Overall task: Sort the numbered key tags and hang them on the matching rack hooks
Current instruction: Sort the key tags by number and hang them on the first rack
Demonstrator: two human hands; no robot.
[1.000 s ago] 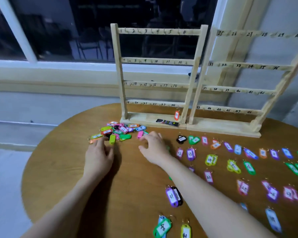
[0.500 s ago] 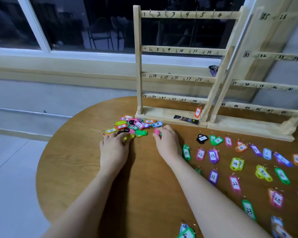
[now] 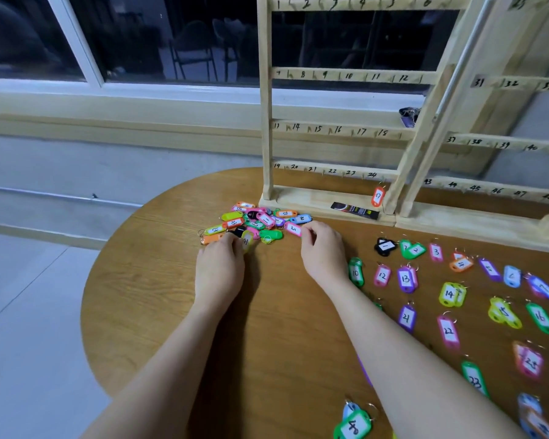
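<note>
From here I lose the rack's [image 3: 330,131] top rail and its right half past the frame edge, and my right forearm covers some sorted tags. Numbers in the heap of tags [image 3: 254,224] are mostly unreadable. The rack is pale wood with slim rails and inked numbers; one orange tag [image 3: 377,196] hangs at its lowest rail. The tags are glossy plastic ovals with white labels, laid on a round wood-grain worktop [image 3: 146,280]. My left hand [image 3: 219,270] lies palm down, fingertips curled on a yellow tag [image 3: 246,242]. My right hand [image 3: 324,255] pinches the pink tag marked 5 [image 3: 293,229].
</note>
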